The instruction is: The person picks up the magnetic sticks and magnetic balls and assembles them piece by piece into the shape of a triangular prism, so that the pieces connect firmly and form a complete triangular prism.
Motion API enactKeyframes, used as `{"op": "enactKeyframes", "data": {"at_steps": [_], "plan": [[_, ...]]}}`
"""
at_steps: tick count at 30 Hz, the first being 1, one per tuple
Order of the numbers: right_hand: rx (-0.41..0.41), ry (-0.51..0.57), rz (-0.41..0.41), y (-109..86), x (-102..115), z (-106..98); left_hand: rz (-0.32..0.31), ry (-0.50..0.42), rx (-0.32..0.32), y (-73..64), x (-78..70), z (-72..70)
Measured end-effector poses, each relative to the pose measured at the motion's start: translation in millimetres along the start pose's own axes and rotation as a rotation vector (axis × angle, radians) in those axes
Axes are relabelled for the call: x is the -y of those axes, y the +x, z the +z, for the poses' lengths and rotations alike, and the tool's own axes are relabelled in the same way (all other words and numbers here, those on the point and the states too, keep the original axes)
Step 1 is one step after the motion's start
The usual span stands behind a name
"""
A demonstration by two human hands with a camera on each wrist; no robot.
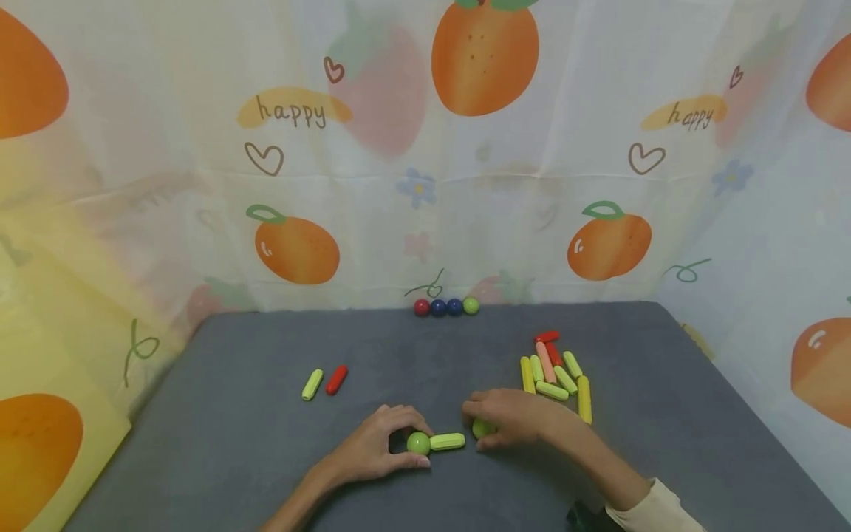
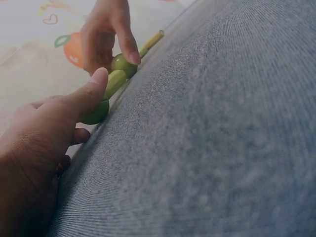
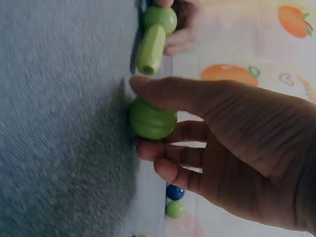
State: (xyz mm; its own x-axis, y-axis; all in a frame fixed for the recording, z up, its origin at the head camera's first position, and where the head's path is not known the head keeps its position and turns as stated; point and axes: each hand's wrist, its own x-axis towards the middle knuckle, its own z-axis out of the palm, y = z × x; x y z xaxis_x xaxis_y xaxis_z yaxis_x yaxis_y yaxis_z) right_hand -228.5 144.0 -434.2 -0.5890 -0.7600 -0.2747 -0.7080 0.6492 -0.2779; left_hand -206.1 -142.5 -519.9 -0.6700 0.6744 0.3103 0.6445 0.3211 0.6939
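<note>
In the head view, my left hand point(image 1: 372, 447) curls thumb and fingers round a green ball point(image 1: 419, 443) on the grey table. A light-green stick point(image 1: 448, 442) extends from that ball toward the right, its near end touching it. Just beyond the stick's free end, my right hand point(image 1: 510, 417) grips a second green ball point(image 1: 483, 428), mostly covered by the fingers. The right wrist view shows this ball point(image 3: 152, 120) between thumb and fingertips, close to the cloth and apart from the stick's open end point(image 3: 148, 68).
Several yellow, green, pink and red sticks point(image 1: 552, 369) lie grouped beyond my right hand. A green stick point(image 1: 312, 385) and a red stick point(image 1: 337, 380) lie at left. Red, blue and green balls point(image 1: 438, 307) line the table's back edge, before a fruit-print cloth point(image 1: 499, 222).
</note>
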Motion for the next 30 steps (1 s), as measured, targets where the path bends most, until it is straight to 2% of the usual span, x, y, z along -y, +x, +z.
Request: {"op": "enactKeyframes", "data": {"at_steps": [6,10,13,17,20,22,26,27,30], "plan": [[0.004,0.069,-0.023,2.9,5,3,0.01,-0.026,0.001,1.1,3.8,-2.0],[0.015,0.103,-0.049,6.9,-2,7,0.023,-0.015,0.007,2.6,5.4,-2.3],[0.031,0.108,-0.09,18.1,-27,25,0.027,0.001,0.01,3.4,5.2,-2.3],[0.105,0.123,-0.149,39.4,-71,56,0.025,-0.003,0.011,2.3,3.5,-1.9],[0.172,0.151,-0.161,48.8,-85,64,0.017,-0.008,0.008,0.8,2.5,-1.2],[0.208,0.166,-0.139,49.4,-81,60,0.002,-0.009,0.009,0.0,1.8,-0.7],[0.247,0.165,-0.014,40.5,-51,38,-0.037,0.002,0.007,-0.2,0.6,0.1],[0.251,0.159,-0.005,39.2,-48,36,-0.042,0.006,0.007,0.0,0.4,0.2],[0.258,0.178,0.005,39.2,-54,41,-0.037,0.018,0.009,1.4,1.0,0.6]]}}
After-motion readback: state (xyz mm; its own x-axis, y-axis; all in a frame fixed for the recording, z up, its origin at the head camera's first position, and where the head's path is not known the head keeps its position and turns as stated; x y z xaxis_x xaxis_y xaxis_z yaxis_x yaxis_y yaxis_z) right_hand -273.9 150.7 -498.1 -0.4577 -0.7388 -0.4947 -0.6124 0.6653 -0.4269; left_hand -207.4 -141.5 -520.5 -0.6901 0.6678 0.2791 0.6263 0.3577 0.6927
